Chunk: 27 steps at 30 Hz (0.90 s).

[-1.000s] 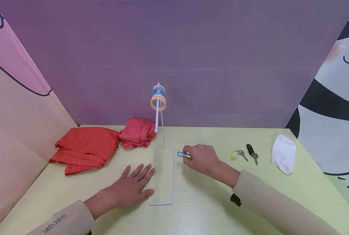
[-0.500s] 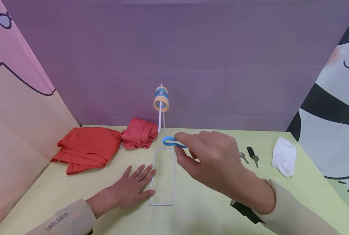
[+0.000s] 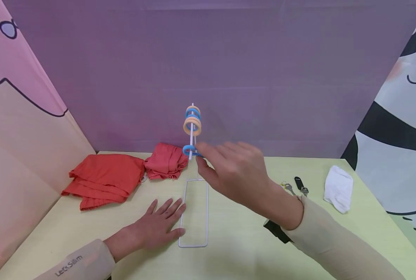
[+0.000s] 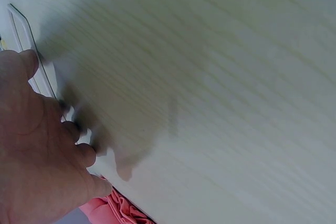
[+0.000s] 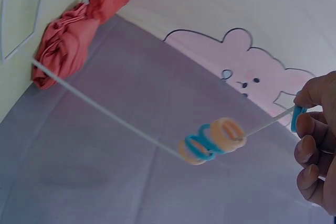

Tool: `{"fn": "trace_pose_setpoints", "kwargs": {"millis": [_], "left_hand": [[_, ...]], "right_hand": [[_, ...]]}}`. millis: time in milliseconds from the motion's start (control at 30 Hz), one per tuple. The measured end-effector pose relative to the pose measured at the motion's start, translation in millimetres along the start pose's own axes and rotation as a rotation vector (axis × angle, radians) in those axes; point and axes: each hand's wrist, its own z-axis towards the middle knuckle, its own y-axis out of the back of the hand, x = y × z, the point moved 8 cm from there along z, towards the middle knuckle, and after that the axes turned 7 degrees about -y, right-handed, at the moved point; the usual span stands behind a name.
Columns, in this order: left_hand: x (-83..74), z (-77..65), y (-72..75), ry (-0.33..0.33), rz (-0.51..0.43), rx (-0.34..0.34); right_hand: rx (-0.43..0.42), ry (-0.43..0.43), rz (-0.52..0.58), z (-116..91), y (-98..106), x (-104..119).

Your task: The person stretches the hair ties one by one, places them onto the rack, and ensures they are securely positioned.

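Note:
A blue ring (image 3: 186, 150) is pinched between the thumb and index finger of my right hand (image 3: 234, 167), at the front end of a white rod (image 3: 191, 140). The rod's tip appears to pass through this ring. Farther back on the rod hang several orange and blue rings (image 5: 231, 135). The rod belongs to a white wire stand whose rectangular base (image 3: 207, 214) lies flat on the table. My left hand (image 3: 155, 227) rests palm down beside the base, fingers spread, with fingertips and thumb over its left side bar.
Red folded cloth (image 3: 106, 179) and a smaller red cloth (image 3: 166, 161) lie at the back left of the table (image 3: 236, 249). On the right are keys (image 3: 304, 190) with a black tag (image 3: 298, 182), more keys partly hidden by my right arm, and a white cloth (image 3: 338, 189).
My right hand has lifted the blue ring from near the table, right of the base, up and left to the rod's front end. The left hand has stayed on the base.

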Motion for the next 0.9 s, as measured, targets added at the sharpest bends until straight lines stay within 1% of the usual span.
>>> {"fn": "trace_pose_setpoints", "kwargs": {"millis": [133, 300, 500, 600, 700, 800, 900], "left_hand": [[-0.7, 1.2, 1.7, -0.005, 0.001, -0.002], [-0.6, 2.8, 1.1, -0.006, 0.009, 0.012], [-0.9, 4.1, 1.6, -0.013, 0.011, 0.018], [-0.6, 5.2, 2.9, -0.016, 0.016, 0.013], [0.2, 5.9, 3.7, -0.015, 0.023, 0.008], [1.9, 6.2, 3.0, -0.003, 0.032, 0.008], [2.5, 3.9, 3.2, -0.003, 0.023, 0.000]], "right_hand": [[0.005, -0.003, -0.064, -0.6, -17.9, -10.5], [0.005, -0.026, -0.099, 2.4, -36.7, -21.7], [0.052, -0.069, -0.138, 6.5, -51.6, -33.1], [0.075, -0.091, -0.145, 7.8, -52.6, -37.5], [0.088, -0.108, -0.137, 7.2, -47.5, -42.0], [0.116, -0.133, -0.135, 1.9, -37.1, -50.7], [0.177, -0.176, -0.132, -9.1, -22.8, -64.0]]}}
